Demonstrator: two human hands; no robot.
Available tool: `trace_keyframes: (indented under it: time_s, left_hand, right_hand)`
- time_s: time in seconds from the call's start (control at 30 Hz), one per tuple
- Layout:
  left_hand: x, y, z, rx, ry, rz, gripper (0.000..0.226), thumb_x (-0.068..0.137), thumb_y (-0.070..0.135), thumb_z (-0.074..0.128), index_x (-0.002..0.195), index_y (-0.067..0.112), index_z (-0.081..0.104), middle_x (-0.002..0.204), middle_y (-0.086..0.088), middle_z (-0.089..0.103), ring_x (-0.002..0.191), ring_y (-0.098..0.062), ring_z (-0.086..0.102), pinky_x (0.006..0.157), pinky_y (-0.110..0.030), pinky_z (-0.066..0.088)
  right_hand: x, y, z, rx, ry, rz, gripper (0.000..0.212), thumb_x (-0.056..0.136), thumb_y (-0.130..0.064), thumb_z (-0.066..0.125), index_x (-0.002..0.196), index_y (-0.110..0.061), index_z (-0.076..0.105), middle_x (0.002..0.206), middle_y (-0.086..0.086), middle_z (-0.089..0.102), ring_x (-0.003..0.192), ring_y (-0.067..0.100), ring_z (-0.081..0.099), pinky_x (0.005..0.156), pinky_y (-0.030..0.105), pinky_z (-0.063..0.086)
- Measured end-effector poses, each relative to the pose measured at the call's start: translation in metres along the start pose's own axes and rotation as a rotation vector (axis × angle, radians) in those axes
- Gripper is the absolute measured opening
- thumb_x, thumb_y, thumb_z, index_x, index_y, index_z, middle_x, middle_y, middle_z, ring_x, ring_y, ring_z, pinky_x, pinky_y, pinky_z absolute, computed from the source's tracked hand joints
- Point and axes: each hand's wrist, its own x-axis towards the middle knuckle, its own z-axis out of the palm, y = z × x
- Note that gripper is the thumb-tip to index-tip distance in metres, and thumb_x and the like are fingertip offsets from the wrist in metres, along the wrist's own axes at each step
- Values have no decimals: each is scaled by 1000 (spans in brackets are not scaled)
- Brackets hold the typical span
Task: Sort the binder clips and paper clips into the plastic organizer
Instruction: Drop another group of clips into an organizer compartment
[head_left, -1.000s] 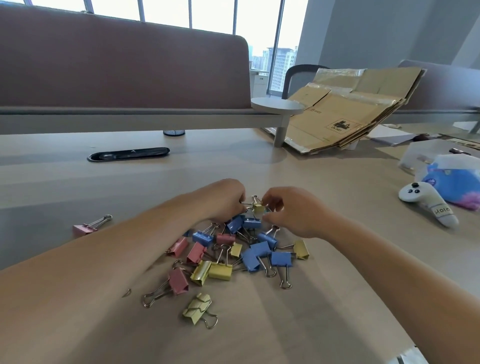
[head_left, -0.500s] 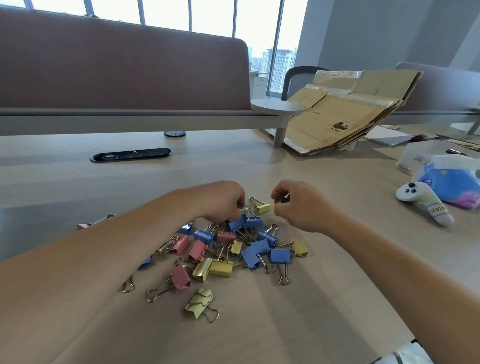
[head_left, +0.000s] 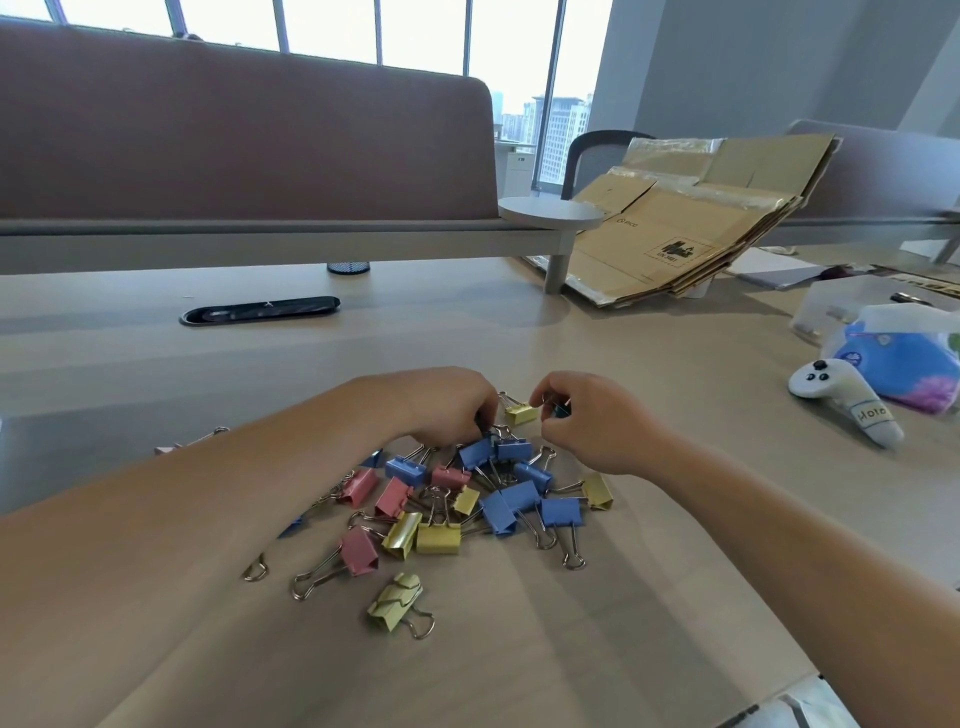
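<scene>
Right hand (head_left: 597, 423) pinches a small dark clip (head_left: 559, 411); left hand (head_left: 441, 405) curls into the pink, blue and yellow binder-clip pile (head_left: 467, 499), grip indeterminate. Flattened brown cardboard box (head_left: 675, 228) reads "UN 3481".

binder clips (head_left: 501, 512): blue, pink and yellow, silver wire handles
worktop (head_left: 623, 353): pale beige wood-grain
partition (head_left: 234, 145): brownish mauve, upper left
controller (head_left: 841, 395): white, black buttons
cardboard (head_left: 701, 218): tan, black print
pouch (head_left: 904, 364): blue and purple
</scene>
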Motion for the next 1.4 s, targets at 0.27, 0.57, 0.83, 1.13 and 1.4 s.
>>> trace_keyframes:
  time_s: [0.27,0.57,0.83,1.13,1.4]
  left_hand:
    - [-2,4,5,32,50,-16,18,89,20,59,103,11,65,103,-10,65,93,-26,62,76,-37,51]
    - [-7,0,7,-120,159,-30,27,93,20,58,119,17,60,116,2,59,96,-14,51,77,-25,38]
    - [-37,-12,-13,-266,288,-117,13,92,21,58,105,16,61,104,-1,59,89,-16,55,67,-26,40]
    - [-130,-21,-31,-418,406,-249,11,82,19,70,92,18,65,91,4,63,82,-14,60,67,-29,45]
    - [-238,-40,-60,-430,506,-368,10,82,21,72,89,19,65,81,5,63,59,-12,55,49,-23,42]
  right_hand:
    - [-4,-5,5,-5,-19,-21,27,87,-21,59,114,-21,63,99,-5,63,88,14,58,72,25,46]
    - [-5,-5,9,13,13,-19,29,87,-20,59,115,-21,63,96,-5,63,84,14,58,67,23,46]
    - [-12,-19,-5,38,100,27,31,85,-36,71,113,-22,66,105,-6,65,93,12,59,77,25,46]
    - [-44,-99,-18,144,28,-109,37,86,-44,69,116,-24,66,98,-9,69,82,8,64,74,23,51]
    - [-67,-211,-22,305,-141,-296,27,87,-27,72,110,-13,68,74,-5,66,47,-5,56,48,8,43]
